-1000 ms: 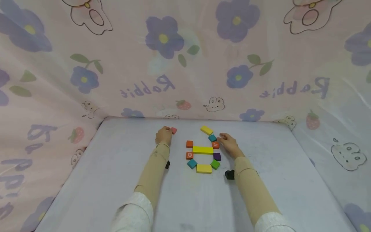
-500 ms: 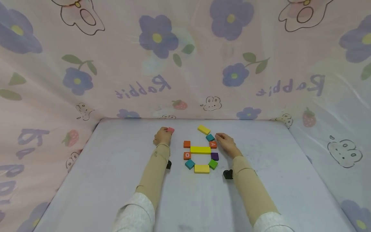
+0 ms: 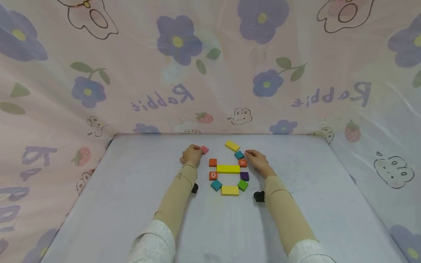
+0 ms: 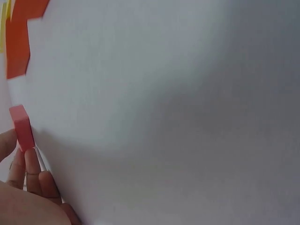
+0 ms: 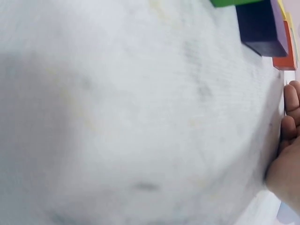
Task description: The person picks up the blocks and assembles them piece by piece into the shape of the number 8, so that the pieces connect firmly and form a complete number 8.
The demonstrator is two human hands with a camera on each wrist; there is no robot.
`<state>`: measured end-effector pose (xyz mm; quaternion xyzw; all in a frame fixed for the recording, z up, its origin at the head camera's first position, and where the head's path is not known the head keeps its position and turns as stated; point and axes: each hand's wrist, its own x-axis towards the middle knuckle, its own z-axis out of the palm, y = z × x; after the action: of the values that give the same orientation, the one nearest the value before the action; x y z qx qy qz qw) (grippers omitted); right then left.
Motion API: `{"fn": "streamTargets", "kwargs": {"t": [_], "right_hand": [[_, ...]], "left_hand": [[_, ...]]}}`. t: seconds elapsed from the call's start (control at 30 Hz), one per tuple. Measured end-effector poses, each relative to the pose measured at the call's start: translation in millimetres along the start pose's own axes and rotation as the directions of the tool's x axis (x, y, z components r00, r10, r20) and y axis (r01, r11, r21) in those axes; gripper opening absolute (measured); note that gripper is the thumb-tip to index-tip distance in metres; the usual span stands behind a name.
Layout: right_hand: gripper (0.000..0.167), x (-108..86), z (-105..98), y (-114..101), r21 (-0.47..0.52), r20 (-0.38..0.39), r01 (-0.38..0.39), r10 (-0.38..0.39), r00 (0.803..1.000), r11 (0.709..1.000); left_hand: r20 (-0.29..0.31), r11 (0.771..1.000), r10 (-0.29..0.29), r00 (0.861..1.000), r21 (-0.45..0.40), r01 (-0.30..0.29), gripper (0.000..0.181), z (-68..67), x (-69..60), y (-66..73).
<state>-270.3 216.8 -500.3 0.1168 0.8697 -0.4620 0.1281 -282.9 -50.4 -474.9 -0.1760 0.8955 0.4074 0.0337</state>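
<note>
Between thumb and fingers, my left hand (image 3: pixel 192 155) pinches a small pink block (image 3: pixel 204 150), seen in the left wrist view as a pink block (image 4: pixel 22 126) held just off or on the table; which I cannot tell. My right hand (image 3: pixel 259 160) rests on the table with loosely bent fingers, right beside a teal block (image 3: pixel 239 155) and the orange block marked A (image 3: pixel 242 163). Nothing shows in its grasp. A plain orange block (image 3: pixel 212 162) lies nearest the left hand, at the left end of a long yellow block (image 3: pixel 228 169).
Below lie an orange block marked O (image 3: pixel 213 175), a purple block (image 3: pixel 244 176), a second teal block (image 3: pixel 216 185), a green block (image 3: pixel 243 185) and a yellow block (image 3: pixel 230 190). Another yellow block (image 3: pixel 232 146) tilts at the back. Patterned curtain (image 3: pixel 210 95) surrounds the white table (image 3: pixel 210 233).
My left hand has carried the pink block rightward, closer to the plain orange block. The right hand's fingers have drawn in slightly beside the teal block. The laid blocks keep their arrangement.
</note>
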Motion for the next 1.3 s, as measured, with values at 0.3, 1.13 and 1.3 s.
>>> {"fn": "streamTargets", "kwargs": {"t": [0.3, 1.13, 1.3], "right_hand": [[0.048, -0.2, 1, -2, -0.023, -0.005, -0.001, 0.001, 1.000, 1.000], [0.046, -1.8, 7, -6, -0.126, -0.080, 0.011, -0.021, 0.997, 0.992], [0.045, -1.9, 8, -6, -0.143, -0.087, 0.011, -0.024, 0.996, 0.990]], "left_hand": [[0.024, 0.998, 0.068, 0.997, 0.011, -0.068, 0.025, 12.5, -7.8, 7.2], [0.112, 0.990, 0.139, 0.984, 0.002, -0.140, 0.018, 18.7, -9.9, 4.7], [0.114, 0.990, 0.137, 0.984, 0.012, -0.140, 0.018, 19.1, -8.5, 4.7]]}}
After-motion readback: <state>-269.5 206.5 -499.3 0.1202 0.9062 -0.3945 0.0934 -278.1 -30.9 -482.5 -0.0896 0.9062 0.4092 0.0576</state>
